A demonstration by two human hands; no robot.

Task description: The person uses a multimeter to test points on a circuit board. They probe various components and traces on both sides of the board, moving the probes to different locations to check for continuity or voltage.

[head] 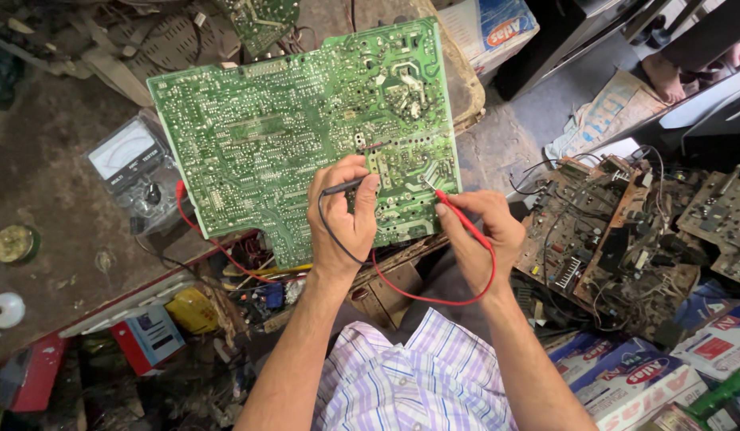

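I see left hand (343,209) pinching the black probe (343,187), lying roughly level, tip toward the right. Right hand (475,227) grips the red probe (459,214), angled up-left, tip on the green circuit board (266,136), probably a solder joint. Board lies solder-side up on the counter (43,199), analog meter (134,164) just left.

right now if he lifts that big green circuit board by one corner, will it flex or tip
The green circuit board looks thin and flat, so probably stiff with slight flex. It overhangs the workbench edge, so it may tip. The left hand and right hand press probes on it, steadying it.
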